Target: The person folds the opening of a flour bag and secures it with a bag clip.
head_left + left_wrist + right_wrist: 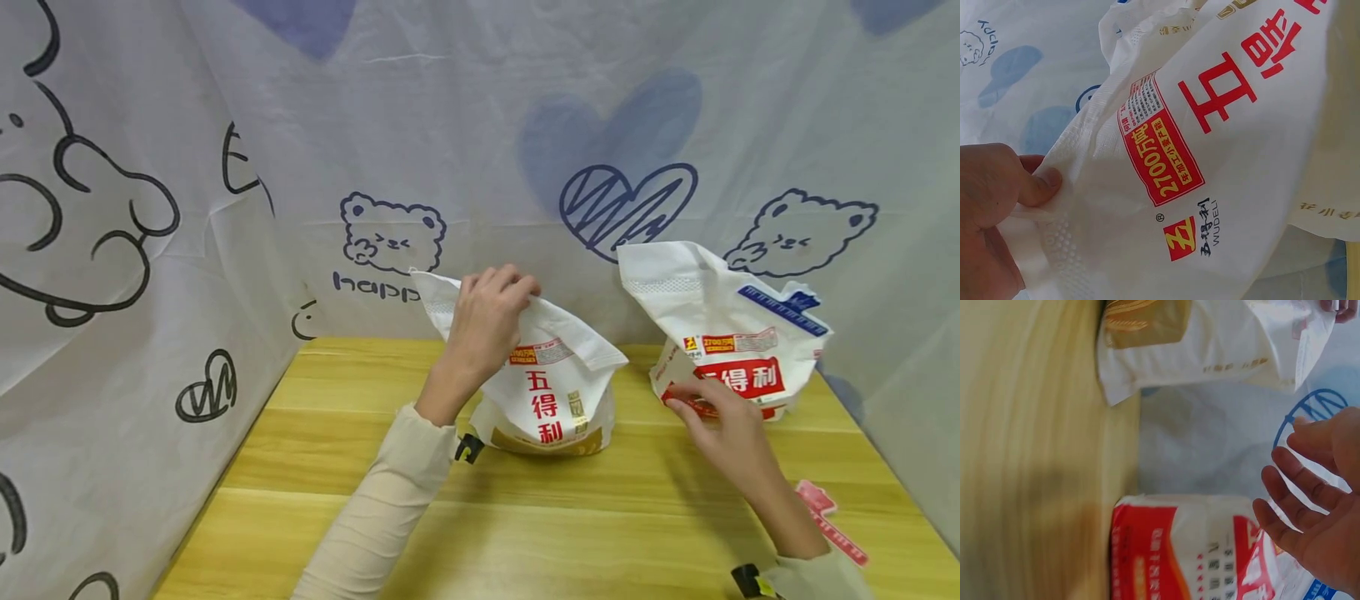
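My left hand point(487, 321) grips the folded top edge of a white flour bag point(564, 367) with red lettering and a gold-brown base. In the left wrist view its thumb point(1047, 179) presses on the bag's upper edge. Off to the right stands a second white flour bag point(667, 279) with a red printed band. A blue bag clip point(783, 310) sits across this bag's top right side. My right hand point(723, 429) is in front of the second bag, fingers spread and relaxed, with nothing in it. In the right wrist view the palm is seen beside the red-printed bag point(1210, 550).
A pink bag clip point(828, 525) lies on the wooden table point(315, 467) at the right, beside my right forearm. White cloth point(480, 125) with hearts and bear drawings hangs behind the table and along its sides.
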The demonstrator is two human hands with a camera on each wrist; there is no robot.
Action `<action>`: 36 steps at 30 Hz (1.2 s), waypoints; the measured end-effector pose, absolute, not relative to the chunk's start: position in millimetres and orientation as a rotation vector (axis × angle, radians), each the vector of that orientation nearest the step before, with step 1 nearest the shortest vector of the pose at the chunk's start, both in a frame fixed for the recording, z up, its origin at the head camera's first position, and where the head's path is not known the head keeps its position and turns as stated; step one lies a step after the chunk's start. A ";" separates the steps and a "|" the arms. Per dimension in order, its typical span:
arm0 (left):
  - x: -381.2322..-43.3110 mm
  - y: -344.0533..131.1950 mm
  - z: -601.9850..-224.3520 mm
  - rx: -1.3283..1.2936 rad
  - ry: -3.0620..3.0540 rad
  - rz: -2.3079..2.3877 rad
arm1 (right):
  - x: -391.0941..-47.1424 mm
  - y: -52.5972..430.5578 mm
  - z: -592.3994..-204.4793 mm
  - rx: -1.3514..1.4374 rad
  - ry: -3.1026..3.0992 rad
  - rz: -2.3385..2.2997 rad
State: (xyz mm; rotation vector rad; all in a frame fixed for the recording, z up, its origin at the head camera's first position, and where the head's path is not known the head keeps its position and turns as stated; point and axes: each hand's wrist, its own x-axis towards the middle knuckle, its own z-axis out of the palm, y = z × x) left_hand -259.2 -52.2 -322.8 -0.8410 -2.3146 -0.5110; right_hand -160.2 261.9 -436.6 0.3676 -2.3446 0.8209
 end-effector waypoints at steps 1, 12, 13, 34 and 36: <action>-259.1 -52.9 -323.1 -0.840 -2.317 -0.509 | -158.7 264.5 -438.8 0.372 -2.356 0.810; -258.4 -55.0 -323.4 -0.853 -2.311 -0.501 | -139.4 303.5 -457.7 0.301 -2.522 0.716; -258.2 -55.0 -323.5 -0.853 -2.309 -0.503 | -138.2 306.4 -459.0 0.300 -2.529 0.706; -258.6 -55.7 -324.6 -0.857 -2.294 -0.522 | -118.0 333.5 -476.1 0.172 -2.692 0.641; -258.9 -56.0 -324.8 -0.859 -2.293 -0.525 | -116.5 336.2 -477.7 0.170 -2.689 0.627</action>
